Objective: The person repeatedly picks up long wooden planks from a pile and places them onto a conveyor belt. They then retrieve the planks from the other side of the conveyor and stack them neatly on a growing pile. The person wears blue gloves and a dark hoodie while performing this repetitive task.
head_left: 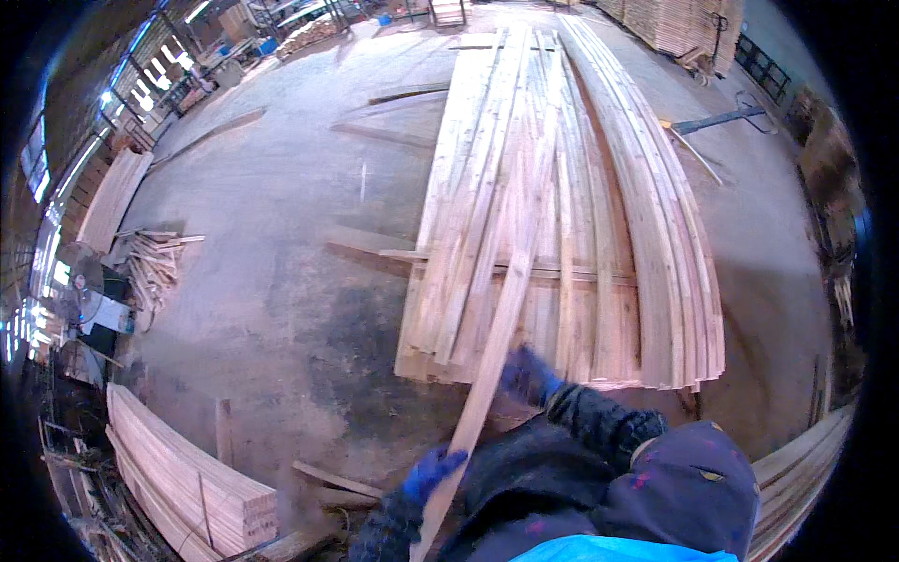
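A long, narrow wooden board [495,348] slants from the lower edge of the view up onto a wide stack of planks [609,347]. My left hand [434,473], in a blue glove, is closed around the board's edge close to its near end. Farther up, my right hand [530,377], also gloved in blue, is at the board's right side by the stack's near end. Its fingers are dark and blurred, so their grip is unclear. A thin crosswise strip [571,273] lies beneath several boards on the stack.
Bundled boards [197,478] lie at the lower left, with scrap wood [154,267] beyond them. Loose lumber [379,255] sticks out left of the stack. A pallet jack [721,119] stands at the far right, near tall stacked timber [670,28]. More planks [796,478] are at the lower right.
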`<state>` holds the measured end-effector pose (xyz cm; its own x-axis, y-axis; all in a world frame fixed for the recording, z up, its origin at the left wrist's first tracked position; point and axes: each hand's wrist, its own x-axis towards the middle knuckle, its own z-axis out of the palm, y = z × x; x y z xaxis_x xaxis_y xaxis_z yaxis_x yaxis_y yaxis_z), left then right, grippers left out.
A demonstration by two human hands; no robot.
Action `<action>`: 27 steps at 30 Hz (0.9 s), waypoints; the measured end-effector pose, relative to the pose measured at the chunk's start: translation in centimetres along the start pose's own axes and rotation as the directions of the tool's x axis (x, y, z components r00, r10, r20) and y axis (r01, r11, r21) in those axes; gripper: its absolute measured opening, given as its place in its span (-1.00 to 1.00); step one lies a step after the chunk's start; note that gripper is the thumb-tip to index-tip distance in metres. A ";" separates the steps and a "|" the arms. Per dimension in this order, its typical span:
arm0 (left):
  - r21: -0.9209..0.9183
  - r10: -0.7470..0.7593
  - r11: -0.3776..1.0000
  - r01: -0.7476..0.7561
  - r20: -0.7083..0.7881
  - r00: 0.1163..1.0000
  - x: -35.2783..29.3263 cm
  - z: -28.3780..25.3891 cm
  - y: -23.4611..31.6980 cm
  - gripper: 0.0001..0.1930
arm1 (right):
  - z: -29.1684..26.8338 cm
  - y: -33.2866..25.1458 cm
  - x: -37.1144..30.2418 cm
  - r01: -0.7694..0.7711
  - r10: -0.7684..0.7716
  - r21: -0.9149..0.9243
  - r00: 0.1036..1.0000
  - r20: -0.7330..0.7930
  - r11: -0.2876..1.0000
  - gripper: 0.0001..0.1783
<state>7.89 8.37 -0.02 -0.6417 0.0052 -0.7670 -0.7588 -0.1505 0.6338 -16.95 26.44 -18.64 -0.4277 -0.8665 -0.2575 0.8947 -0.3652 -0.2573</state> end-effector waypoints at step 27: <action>0.694 0.440 0.658 0.291 -0.668 0.599 -12.4 5.0 -6.1 -0.16 | 8.5 -12.1 9.6 0.038 -0.124 -0.337 0.964 -0.235 0.941 -0.22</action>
<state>19.87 14.20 6.13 -0.6438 -0.7239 -0.2478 -0.7639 0.5890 0.2637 -30.75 19.62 -10.10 -0.5532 -0.7100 -0.4357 0.7817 -0.2618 -0.5660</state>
